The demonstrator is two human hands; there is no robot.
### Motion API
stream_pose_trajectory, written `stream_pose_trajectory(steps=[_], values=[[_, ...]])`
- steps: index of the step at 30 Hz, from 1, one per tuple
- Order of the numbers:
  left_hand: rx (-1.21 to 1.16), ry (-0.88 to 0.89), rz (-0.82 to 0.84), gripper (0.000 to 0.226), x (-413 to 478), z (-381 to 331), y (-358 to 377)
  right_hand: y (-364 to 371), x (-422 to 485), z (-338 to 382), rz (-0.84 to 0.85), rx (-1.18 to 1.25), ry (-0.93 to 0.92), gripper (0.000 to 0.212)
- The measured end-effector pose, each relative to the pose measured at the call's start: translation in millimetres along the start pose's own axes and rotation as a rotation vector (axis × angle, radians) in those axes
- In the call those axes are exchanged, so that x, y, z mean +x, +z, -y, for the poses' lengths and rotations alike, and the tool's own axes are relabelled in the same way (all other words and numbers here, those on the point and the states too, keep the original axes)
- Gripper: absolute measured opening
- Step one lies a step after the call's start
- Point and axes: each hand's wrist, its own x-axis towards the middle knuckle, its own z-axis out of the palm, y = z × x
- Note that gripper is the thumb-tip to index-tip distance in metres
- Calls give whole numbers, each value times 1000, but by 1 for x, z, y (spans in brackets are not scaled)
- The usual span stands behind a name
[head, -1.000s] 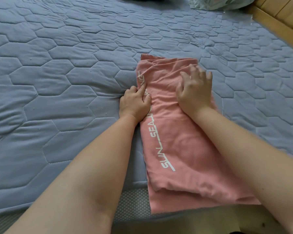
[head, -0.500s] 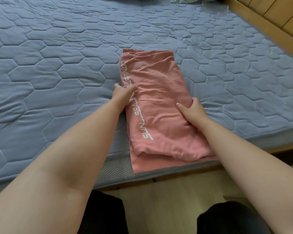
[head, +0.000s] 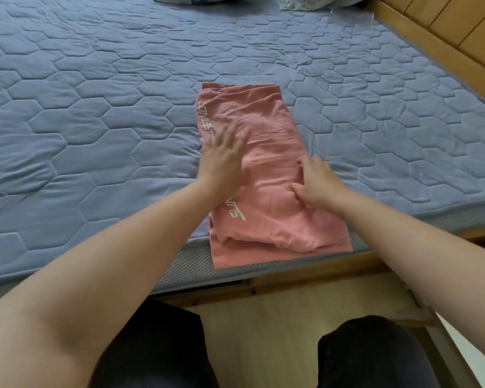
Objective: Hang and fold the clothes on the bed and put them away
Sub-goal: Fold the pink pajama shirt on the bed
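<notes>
Two hands rest on the folded pink garment [head: 266, 130], which lies on the blue quilted bed [head: 95, 107] at its near edge, its lower hem hanging slightly over the side. Your left hand [head: 221, 163] lies flat on the cloth's left half, fingers straight and spread, blurred, covering part of the white lettering [head: 205, 121]. Your right hand [head: 319, 184] sits at the garment's right edge, fingers curled and thumb dug in, grasping a fold of fabric. A wooden bed frame [head: 445, 51] runs along the right.
</notes>
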Motion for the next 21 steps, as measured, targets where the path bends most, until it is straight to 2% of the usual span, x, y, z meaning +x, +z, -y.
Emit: stream_pose_trajectory(steps=[2, 4, 7, 9, 11, 12, 14, 16, 18, 19, 21], values=[[29, 244, 221, 67, -16, -8, 8, 8, -8, 3, 53, -65, -50, 64], [90, 326, 415, 68, -43, -15, 19, 24, -25, 0, 150, -161, -126, 67], [69, 414, 427, 69, -67, -21, 27, 39, -51, -11, 253, -182, -217, 70], [-93, 416, 318, 59, -59, -22, 20, 33, -49, -17, 194, -82, -241, 62], [-272, 273, 136, 44, -32, -22, 10, 22, -31, -17, 23, 43, -219, 53], [-289, 177, 62, 38, -16, -22, 7, 18, -20, -15, -34, 90, -190, 51], [-199, 72, 7, 34, 16, -22, 8, 20, -1, -10, -16, 97, -147, 55], [-127, -4, 102, 46, 42, -21, 15, 32, 5, -7, 49, 25, -153, 55], [-91, -125, 225, 54, 61, -15, 27, 38, 9, -10, -46, 50, -197, 45], [-84, -194, 249, 56, 68, -12, 35, 34, 12, -10, -118, 73, -207, 39], [-89, -293, 242, 59, 75, -6, 48, 23, 25, -7, -156, 62, -206, 33]])
